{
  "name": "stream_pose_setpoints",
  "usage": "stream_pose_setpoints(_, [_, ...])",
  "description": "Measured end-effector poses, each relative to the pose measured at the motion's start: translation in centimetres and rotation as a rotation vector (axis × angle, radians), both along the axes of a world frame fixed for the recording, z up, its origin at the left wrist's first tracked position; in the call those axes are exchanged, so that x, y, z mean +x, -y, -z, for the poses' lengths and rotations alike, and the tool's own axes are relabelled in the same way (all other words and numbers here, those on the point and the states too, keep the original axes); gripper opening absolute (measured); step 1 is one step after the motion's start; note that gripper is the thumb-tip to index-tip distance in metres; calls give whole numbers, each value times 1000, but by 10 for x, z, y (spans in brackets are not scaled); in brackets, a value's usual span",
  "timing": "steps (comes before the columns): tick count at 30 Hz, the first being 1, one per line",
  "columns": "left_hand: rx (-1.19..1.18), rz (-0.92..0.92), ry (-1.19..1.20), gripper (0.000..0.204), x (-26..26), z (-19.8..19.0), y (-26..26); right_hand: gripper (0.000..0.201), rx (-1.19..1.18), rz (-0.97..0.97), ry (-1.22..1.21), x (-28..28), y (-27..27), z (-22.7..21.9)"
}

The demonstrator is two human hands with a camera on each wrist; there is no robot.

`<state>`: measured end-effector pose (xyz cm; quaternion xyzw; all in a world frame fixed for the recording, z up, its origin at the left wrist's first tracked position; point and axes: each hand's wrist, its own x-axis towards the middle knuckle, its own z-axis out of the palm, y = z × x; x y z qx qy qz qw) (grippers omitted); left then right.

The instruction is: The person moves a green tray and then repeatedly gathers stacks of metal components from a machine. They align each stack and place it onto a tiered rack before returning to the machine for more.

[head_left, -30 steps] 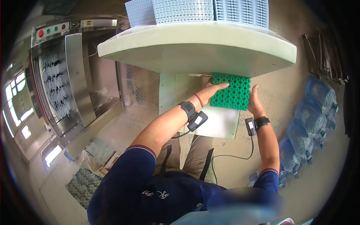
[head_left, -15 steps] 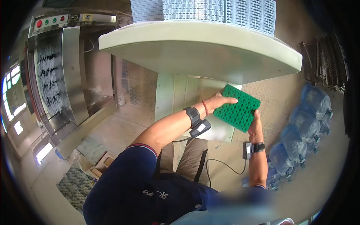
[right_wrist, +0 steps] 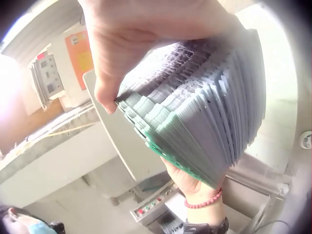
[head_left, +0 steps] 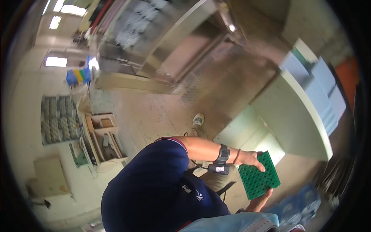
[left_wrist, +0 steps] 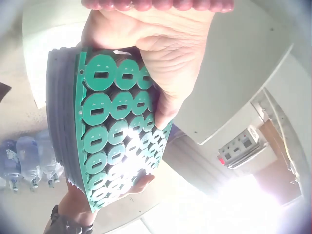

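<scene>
Both hands hold a thick stack of green circuit board panels (head_left: 258, 177) in front of the body. My left hand (head_left: 250, 158) grips one end, its thumb lying over the top panel. At the opposite end, my right hand (head_left: 261, 202) grips the stack, seen past its edge in the head view. The top panel (left_wrist: 96, 109) shows rows of round boards with dark slots in the left wrist view. The layered panel edges (right_wrist: 204, 122) fan slightly in the right wrist view, between the right hand (right_wrist: 122, 39) above and the left hand (right_wrist: 187, 181) below.
A pale table (head_left: 297, 116) with a curved edge stands at the right, bearing stacks of light blue panels (head_left: 322, 92). Blue plastic bundles (head_left: 299, 205) lie on the floor at lower right. A metal machine (head_left: 181, 46) stands ahead, and a wooden box (head_left: 104, 135) sits at left.
The body has turned left, so the table has swung to the right of the head view and the machine toward the top. The panel stack has come away from under the table edge, held in both hands.
</scene>
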<state>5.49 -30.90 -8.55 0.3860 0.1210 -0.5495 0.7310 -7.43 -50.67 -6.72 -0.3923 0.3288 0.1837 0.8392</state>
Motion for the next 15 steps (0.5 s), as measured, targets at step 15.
stream_pose_setpoints(15, [225,-763,537,41,-41,-339,-413,67,150,-695,566,158,-397,-249])
